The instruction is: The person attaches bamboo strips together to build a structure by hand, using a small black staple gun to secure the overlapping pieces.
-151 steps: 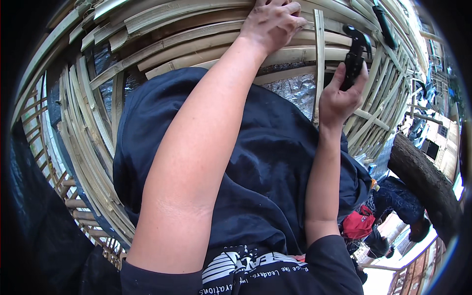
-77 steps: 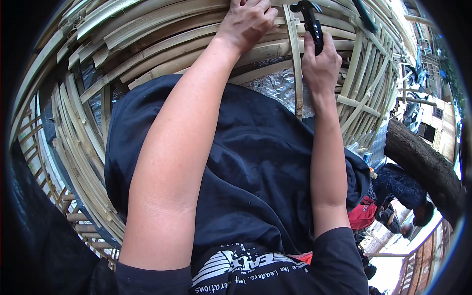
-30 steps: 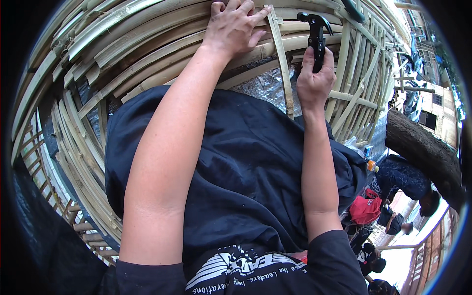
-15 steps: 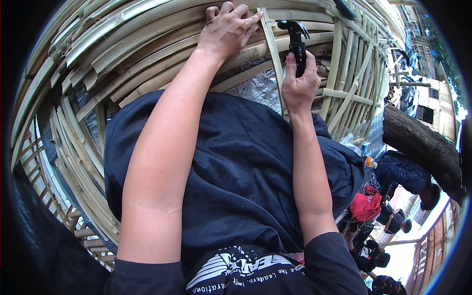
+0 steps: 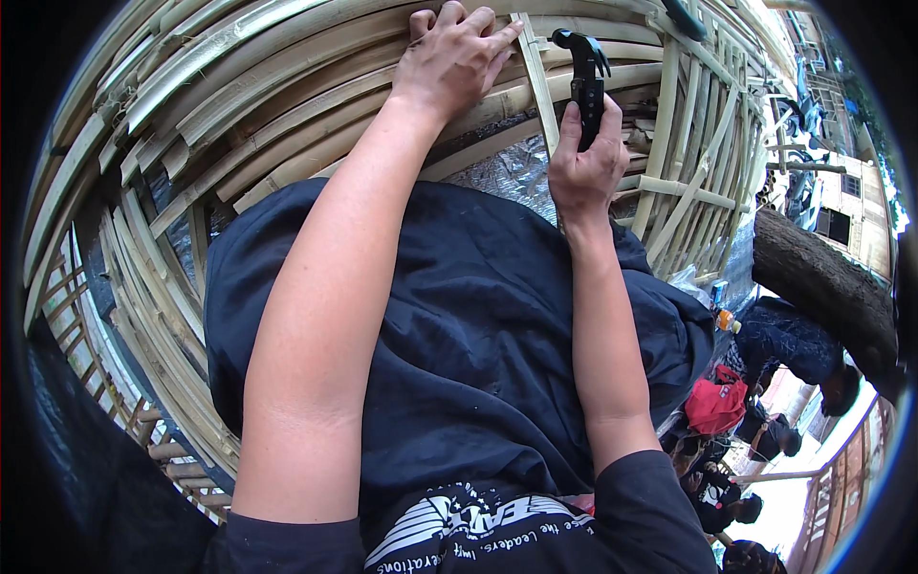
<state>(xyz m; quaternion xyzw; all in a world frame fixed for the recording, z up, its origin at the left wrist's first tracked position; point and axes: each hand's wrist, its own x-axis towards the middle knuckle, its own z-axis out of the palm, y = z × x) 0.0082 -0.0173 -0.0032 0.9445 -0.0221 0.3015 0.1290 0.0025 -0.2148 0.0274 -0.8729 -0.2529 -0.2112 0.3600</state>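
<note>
A black claw hammer (image 5: pixel 586 91) stands upright in my right hand (image 5: pixel 586 167), its head above my fist and my thumb along the handle. Beneath it a narrow bamboo strip (image 5: pixel 538 81) runs across the long split-bamboo slats (image 5: pixel 335 91). My left hand (image 5: pixel 454 62) rests on those slats with its fingers bent. Its forefinger reaches to the upper end of the strip, and the thumb is tucked close by. Whatever the fingertips may pinch is too small or hidden to make out. The hammer head is to the right of the strip, apart from my left fingers.
Dark cloth (image 5: pixel 459 316) covers my lap. A bamboo lattice (image 5: pixel 698 163) stands at the right, with a thick log (image 5: pixel 813 273) beyond it. Several people, a red bag (image 5: pixel 715 400) and an orange-labelled bottle (image 5: pixel 729 320) are at the lower right. More bamboo strips (image 5: pixel 158 316) lie left.
The whole view has shifted slightly, so the scene sits a little farther right. Both hands keep nearly the same pose, and the hammer stays raised beside the strip.
</note>
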